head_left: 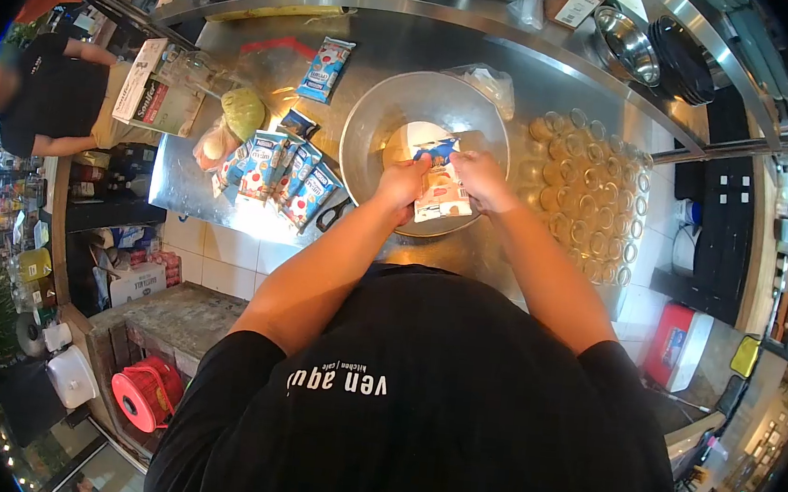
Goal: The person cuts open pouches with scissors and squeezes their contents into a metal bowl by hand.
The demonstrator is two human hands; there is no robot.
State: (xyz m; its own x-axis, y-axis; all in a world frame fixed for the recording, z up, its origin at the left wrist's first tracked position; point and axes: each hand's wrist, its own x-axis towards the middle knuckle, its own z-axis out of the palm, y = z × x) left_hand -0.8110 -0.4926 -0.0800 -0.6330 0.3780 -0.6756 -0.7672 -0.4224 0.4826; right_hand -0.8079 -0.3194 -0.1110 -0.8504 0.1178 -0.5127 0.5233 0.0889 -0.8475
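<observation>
Over a large metal bowl [363, 121] on the steel counter, both hands hold one opened-looking packet [443, 194], orange and white with a blue part at its far end. My left hand [401, 187] grips its left side, fingers wrapped round it. On the right side my right hand [481, 181] is closed on the same packet. Pale cream-coloured contents [405, 142] show inside the bowl beyond the packet. Left of the bowl lie several blue and white packets [263, 167], with black-handled scissors [332, 214] beside them. Another such packet [326, 69] lies farther back.
Many small glass jars [595, 193] stand right of the bowl. A clear plastic bag [492, 88] lies behind it. A cardboard box [159, 94] and green round produce [243, 112] are at the left. Another person [56, 90] stands beyond the counter's left end.
</observation>
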